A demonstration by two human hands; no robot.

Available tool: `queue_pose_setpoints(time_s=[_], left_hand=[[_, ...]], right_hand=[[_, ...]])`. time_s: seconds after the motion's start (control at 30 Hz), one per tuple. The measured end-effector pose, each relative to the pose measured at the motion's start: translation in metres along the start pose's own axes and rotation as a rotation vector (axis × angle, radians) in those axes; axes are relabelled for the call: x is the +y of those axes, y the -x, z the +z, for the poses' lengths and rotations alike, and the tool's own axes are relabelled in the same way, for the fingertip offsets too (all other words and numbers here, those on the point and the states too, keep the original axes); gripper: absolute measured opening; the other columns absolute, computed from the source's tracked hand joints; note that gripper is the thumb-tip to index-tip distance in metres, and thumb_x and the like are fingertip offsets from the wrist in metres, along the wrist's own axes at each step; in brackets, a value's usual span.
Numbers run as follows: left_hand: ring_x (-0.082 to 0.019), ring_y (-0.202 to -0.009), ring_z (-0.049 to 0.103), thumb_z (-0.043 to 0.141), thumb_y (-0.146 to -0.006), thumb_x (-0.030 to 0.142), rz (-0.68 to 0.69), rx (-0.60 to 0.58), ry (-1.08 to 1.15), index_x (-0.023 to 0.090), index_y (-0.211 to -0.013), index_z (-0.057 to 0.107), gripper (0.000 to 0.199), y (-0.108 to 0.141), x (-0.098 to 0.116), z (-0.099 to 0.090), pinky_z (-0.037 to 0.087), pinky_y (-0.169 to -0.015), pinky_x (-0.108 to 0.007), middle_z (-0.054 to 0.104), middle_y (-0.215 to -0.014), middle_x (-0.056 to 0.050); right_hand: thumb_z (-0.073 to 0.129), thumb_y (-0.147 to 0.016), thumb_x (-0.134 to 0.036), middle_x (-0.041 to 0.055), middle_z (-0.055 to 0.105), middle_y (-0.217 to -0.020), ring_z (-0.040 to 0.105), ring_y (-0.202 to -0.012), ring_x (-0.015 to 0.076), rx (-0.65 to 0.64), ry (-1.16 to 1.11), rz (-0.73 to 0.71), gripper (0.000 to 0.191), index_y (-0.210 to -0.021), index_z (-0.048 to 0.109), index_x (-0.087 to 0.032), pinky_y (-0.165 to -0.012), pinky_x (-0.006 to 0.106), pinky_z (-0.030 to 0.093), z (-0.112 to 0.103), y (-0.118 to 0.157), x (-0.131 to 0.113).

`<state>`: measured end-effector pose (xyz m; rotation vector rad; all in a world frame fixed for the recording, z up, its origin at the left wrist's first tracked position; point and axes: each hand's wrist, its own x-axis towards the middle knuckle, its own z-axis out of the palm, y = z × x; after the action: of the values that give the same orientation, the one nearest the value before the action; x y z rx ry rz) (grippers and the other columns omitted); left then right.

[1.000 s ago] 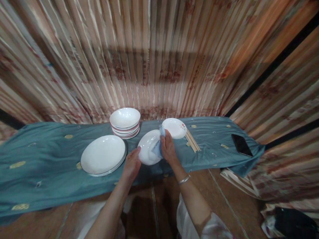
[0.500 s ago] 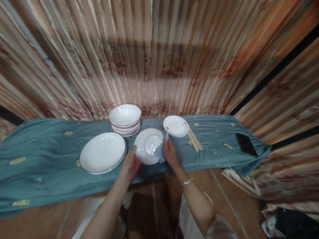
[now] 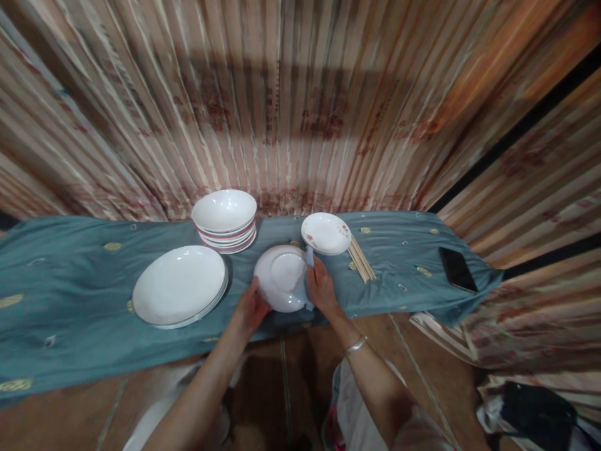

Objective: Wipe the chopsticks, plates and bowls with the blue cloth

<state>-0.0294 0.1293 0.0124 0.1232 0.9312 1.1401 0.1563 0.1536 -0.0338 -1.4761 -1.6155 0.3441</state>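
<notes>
A white bowl point(image 3: 277, 291) is between my two hands above the cloth, turned so its underside and foot ring face me. My left hand point(image 3: 251, 307) grips its left rim, fingers partly hidden behind it. At the right side my right hand point(image 3: 322, 287) is closed on a light blue cloth point(image 3: 310, 269), pressing it against the bowl. To the left lies a stack of large white oval plates point(image 3: 181, 285), and behind it stands a stack of white bowls point(image 3: 225, 213) with red bands. Small flower-patterned plates point(image 3: 326, 233) are just beyond my right hand.
Wooden chopsticks point(image 3: 360, 258) lie beside the small plates. A black phone point(image 3: 457, 269) rests at the table's right end. The table has a green patterned cloth point(image 3: 394, 288); a pleated curtain point(image 3: 291, 125) hangs right behind it. A dark bag-like item point(image 3: 538, 407) is at lower right.
The bowl has turned slightly in my hands, and its underside faces me more fully. My right hand with the cloth stays at its right edge. The view has shifted slightly right.
</notes>
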Motion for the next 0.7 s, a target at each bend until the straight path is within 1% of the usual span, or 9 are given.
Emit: queue_pose_setpoints(time_s=[0.17,0.3,0.4,0.5,0.6,0.7], left_hand=[[-0.019,-0.085,0.068,0.043,-0.094,0.022,-0.011,0.046,0.083,0.016,-0.129,0.052,0.037,-0.005,0.0,-0.001,0.055,-0.084,-0.035,0.073,-0.087,-0.007],[-0.018,-0.081,0.069,0.038,-0.096,0.022,-0.021,0.078,0.088,0.015,-0.125,0.055,0.034,-0.006,0.001,-0.001,0.055,-0.086,-0.035,0.073,-0.078,-0.005],[-0.019,-0.083,0.069,0.038,-0.096,0.02,-0.022,0.086,0.087,0.015,-0.126,0.055,0.035,-0.009,0.0,-0.005,0.054,-0.086,-0.034,0.074,-0.081,-0.005],[-0.019,-0.085,0.068,0.04,-0.095,0.019,-0.013,0.078,0.11,0.014,-0.13,0.052,0.038,-0.014,-0.001,-0.01,0.054,-0.086,-0.034,0.074,-0.091,-0.008],[-0.021,-0.09,0.068,0.04,-0.095,0.021,-0.022,0.047,0.121,0.013,-0.132,0.05,0.039,-0.016,-0.002,-0.011,0.053,-0.088,-0.036,0.073,-0.096,-0.009],[-0.023,-0.095,0.067,0.037,-0.095,0.023,-0.026,0.015,0.12,0.013,-0.129,0.052,0.039,-0.013,-0.002,-0.008,0.051,-0.092,-0.037,0.074,-0.093,-0.009]], right_hand=[[0.029,-0.098,-0.035,0.0201,0.048,-0.139,0.041,-0.133,0.027,-0.049,0.096,-0.054,0.051,-0.14,0.041,-0.009,-0.108,0.051,0.039,0.004,0.019,0.0],[0.031,-0.098,-0.033,0.0235,0.041,-0.144,0.035,-0.137,0.0303,-0.081,0.139,-0.12,0.052,-0.143,0.035,-0.008,-0.105,0.058,0.039,0.001,0.032,-0.006],[0.032,-0.098,-0.032,0.0229,0.037,-0.146,0.032,-0.138,0.0304,-0.105,0.167,-0.128,0.053,-0.145,0.032,-0.008,-0.106,0.058,0.037,-0.002,0.039,-0.012],[0.032,-0.098,-0.031,0.0214,0.035,-0.148,0.028,-0.14,0.0293,-0.132,0.199,-0.157,0.051,-0.145,0.033,-0.009,-0.109,0.055,0.035,-0.006,0.046,-0.018],[0.033,-0.098,-0.027,0.0198,0.033,-0.15,0.022,-0.143,0.0279,-0.149,0.227,-0.223,0.051,-0.146,0.031,-0.009,-0.112,0.052,0.033,-0.009,0.054,-0.024],[0.035,-0.096,-0.021,0.0174,0.026,-0.154,0.016,-0.145,0.0274,-0.17,0.259,-0.318,0.054,-0.148,0.024,-0.012,-0.112,0.051,0.034,-0.01,0.063,-0.03]])
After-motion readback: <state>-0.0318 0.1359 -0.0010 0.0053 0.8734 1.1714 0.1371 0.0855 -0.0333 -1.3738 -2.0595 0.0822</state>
